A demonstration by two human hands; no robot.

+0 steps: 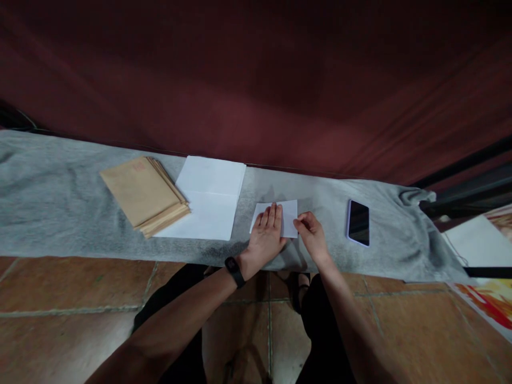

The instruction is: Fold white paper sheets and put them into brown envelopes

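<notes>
A small folded sheet of white paper lies on the grey cloth in front of me. My left hand, with a black band on its wrist, rests flat on the paper with its fingers stretched out. At the paper's right edge, my right hand has its thumb and curled index finger pinched on the edge. Left of my hands is a stack of larger white sheets with a crease across the top one. Several brown envelopes are piled partly over those sheets.
A phone in a light purple case lies right of my hands. The grey cloth covers a long narrow surface. Behind it hangs a dark red curtain. Printed sheets are at the far right, and tiled floor lies below.
</notes>
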